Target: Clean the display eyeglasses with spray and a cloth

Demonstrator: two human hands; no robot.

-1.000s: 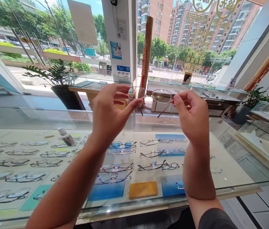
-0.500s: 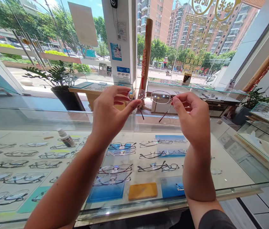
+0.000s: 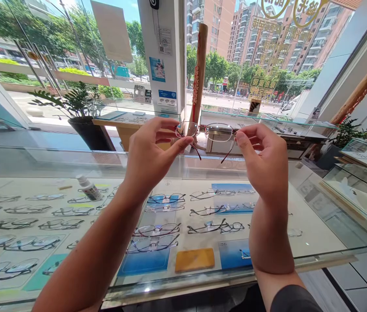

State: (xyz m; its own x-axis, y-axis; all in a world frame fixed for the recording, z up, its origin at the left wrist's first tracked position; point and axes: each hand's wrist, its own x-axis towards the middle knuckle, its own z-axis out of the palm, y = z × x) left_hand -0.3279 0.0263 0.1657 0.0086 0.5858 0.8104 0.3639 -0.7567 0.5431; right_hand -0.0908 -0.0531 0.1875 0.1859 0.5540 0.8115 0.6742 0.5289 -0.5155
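Observation:
A pair of thin-rimmed eyeglasses is held up at the centre of the head view, above the glass display case. My left hand pinches its left side between thumb and fingers. At the opposite side, my right hand grips the frame near the hinge with thumb and forefinger. Both dark temple arms hang downward, unfolded, between the hands. Below lies an orange-yellow case or cloth, by the front edge of the display case.
Several rows of eyeglasses lie under the display case's glass. A white bottle stands at left. Farther off are a potted plant, a wooden post, another display counter and large windows.
The eyeglasses have tilted slightly, and their temple arms' ends have shifted a little to the right. Both hands keep their hold, nearly still.

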